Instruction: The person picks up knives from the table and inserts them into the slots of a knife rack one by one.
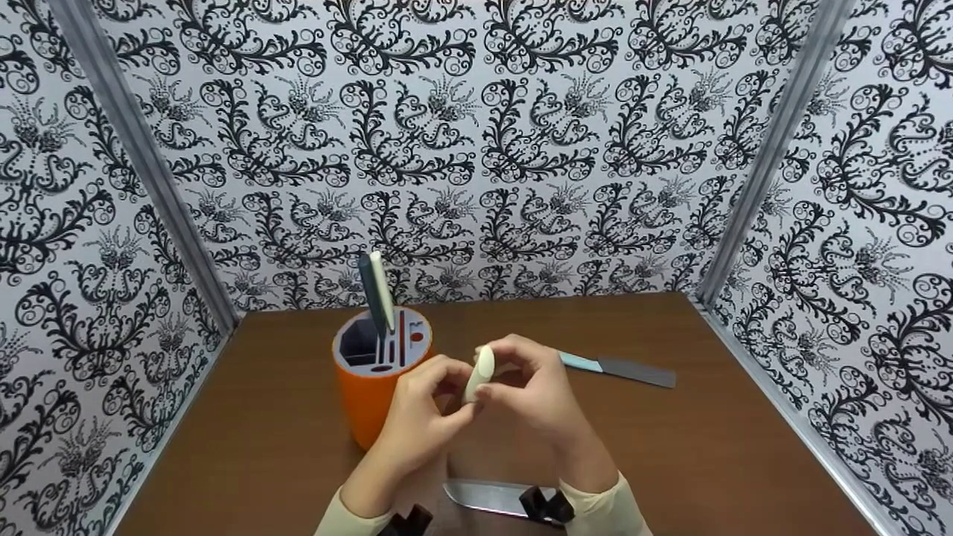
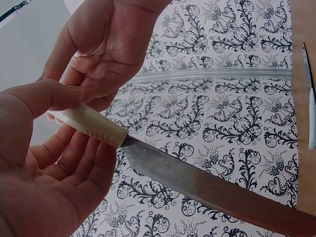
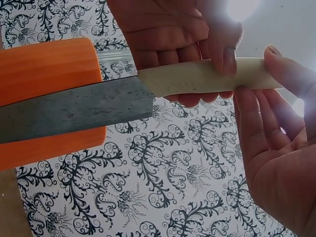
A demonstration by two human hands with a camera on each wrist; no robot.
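Observation:
A kitchen knife with a cream handle [image 1: 480,374] is held up between both hands above the table. My left hand [image 1: 426,408] grips the handle near the blade, its thumb on one side and its fingers curled behind. At the butt end, my right hand [image 1: 537,393] pinches the handle between thumb and fingers. The broad grey blade [image 3: 84,111] shows in both wrist views but is hidden in the head view. Just left of the hands stands an orange knife block [image 1: 366,406]; in the right wrist view, the blade passes in front of it.
Two upright handles, one dark [image 1: 370,286] and one cream [image 1: 383,286], stick out of the block's slotted top. A knife with a pale blue handle [image 1: 581,362] lies to the right. Near the front edge lies another blade [image 1: 488,496], partly covered by the right wrist camera.

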